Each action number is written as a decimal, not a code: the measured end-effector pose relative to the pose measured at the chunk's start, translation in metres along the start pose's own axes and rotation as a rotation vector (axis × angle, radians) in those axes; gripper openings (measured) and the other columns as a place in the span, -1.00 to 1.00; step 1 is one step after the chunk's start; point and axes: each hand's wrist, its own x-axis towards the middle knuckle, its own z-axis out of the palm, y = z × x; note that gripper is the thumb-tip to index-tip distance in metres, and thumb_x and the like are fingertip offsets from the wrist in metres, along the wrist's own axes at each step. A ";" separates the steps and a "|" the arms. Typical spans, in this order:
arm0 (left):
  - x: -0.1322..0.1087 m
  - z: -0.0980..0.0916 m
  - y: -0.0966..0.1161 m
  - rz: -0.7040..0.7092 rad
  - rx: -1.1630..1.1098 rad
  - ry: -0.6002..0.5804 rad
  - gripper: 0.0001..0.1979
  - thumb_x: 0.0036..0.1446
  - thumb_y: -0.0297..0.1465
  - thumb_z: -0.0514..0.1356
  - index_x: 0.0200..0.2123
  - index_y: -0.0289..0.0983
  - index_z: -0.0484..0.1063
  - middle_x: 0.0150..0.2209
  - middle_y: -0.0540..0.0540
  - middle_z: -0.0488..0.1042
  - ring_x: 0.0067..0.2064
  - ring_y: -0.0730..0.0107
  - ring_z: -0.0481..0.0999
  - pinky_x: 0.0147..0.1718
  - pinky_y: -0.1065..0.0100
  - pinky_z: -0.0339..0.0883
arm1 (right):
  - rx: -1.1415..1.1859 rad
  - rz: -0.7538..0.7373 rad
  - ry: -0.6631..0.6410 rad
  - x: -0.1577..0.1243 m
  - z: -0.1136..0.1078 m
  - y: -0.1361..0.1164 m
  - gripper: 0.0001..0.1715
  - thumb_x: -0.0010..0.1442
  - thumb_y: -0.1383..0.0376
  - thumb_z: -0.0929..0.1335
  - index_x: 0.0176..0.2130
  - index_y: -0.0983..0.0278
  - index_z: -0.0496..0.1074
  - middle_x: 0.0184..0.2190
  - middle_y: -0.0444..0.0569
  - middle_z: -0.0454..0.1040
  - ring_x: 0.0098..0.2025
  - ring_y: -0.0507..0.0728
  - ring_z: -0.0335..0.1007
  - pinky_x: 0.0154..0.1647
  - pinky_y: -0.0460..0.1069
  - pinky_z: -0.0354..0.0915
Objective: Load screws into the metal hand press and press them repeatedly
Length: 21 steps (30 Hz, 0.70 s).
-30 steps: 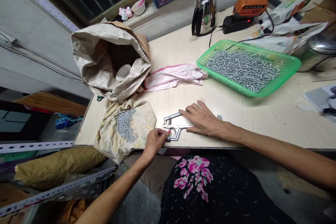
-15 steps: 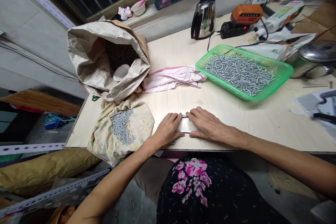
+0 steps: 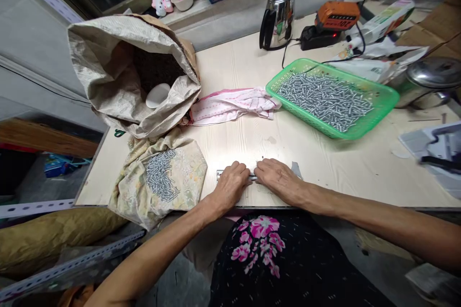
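Note:
Both my hands grip a long, flat metal piece [image 3: 253, 177] near the table's front edge. My left hand [image 3: 232, 182] has its fingers curled over the left part, and a bright end with small holes sticks out beyond it. My right hand [image 3: 277, 177] is closed over the right part, with a grey end showing past the knuckles. Only a narrow strip is visible between the hands; the rest is hidden. To the left, small silver metal pins [image 3: 160, 177] lie heaped on a floral cloth [image 3: 190, 165].
A green basket [image 3: 324, 132] full of similar pins stands at the right. Behind my hands lies a pink-white cloth [image 3: 230, 105]. A large open sack [image 3: 104, 57] with a white scoop-like dish [image 3: 157, 96] stands left. A kettle [image 3: 279, 17] and orange battery [image 3: 337, 15] are farther back.
My fingers have curled from pressing the metal piece's ends to wrapping over it. The wide pale face between my hands now shows only as a narrow strip. The view has shifted slightly.

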 end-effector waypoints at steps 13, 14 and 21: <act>-0.044 0.049 0.033 0.083 -0.065 0.345 -0.65 0.32 -0.39 0.03 0.14 -0.32 0.26 0.22 -0.29 0.31 0.31 0.00 0.18 0.21 -0.05 0.21 | -0.114 0.018 -0.060 0.028 -0.032 0.039 -0.84 0.31 0.30 0.28 -0.26 0.30 0.43 -0.27 0.03 0.41 -0.20 0.15 0.26 -0.21 0.02 0.08; -0.045 0.052 0.036 0.077 -0.096 0.356 -0.65 0.33 -0.36 0.02 0.15 -0.32 0.26 0.20 -0.29 0.34 0.30 0.02 0.21 0.22 -0.04 0.21 | -0.137 -0.008 -0.041 0.032 -0.029 0.043 -0.84 0.30 0.32 0.28 -0.29 0.30 0.42 -0.28 0.02 0.41 -0.21 0.15 0.25 -0.21 0.02 0.07; -0.045 0.060 0.036 0.076 -0.121 0.456 -0.50 0.31 -0.20 0.05 0.20 -0.38 0.21 0.18 -0.35 0.35 0.30 0.02 0.20 0.25 -0.05 0.15 | -0.142 -0.078 -0.010 0.068 -0.029 0.046 -0.87 0.29 0.36 0.28 -0.28 0.32 0.42 -0.30 0.01 0.41 -0.24 0.12 0.24 -0.21 0.01 0.07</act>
